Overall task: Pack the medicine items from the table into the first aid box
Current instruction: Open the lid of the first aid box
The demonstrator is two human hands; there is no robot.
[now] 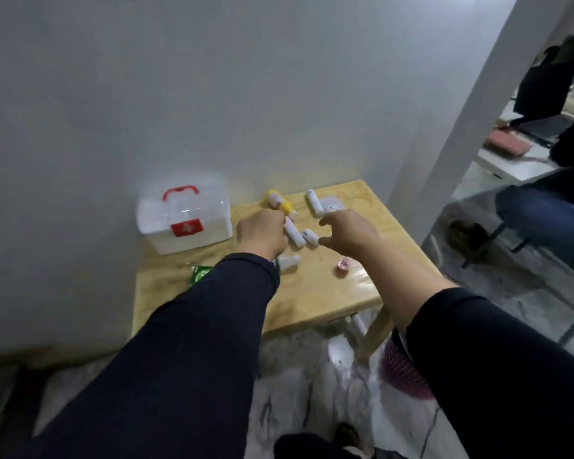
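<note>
White bottles (295,236) lie mid-frame; my left hand (261,234) curls closed beside them, my right hand (347,232) spreads its fingers above.

A first aid box (183,220) sits closed on the table (328,293) at its far left, against the wall. Right of it lie scattered medicine tubes (295,236), my left hand (260,234) and right hand (348,234) above them. A small round pot (343,263) lies nearer me, at right.

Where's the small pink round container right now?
The small pink round container sits alone on the wooden table, near its right front edge, just below the right hand.
</note>
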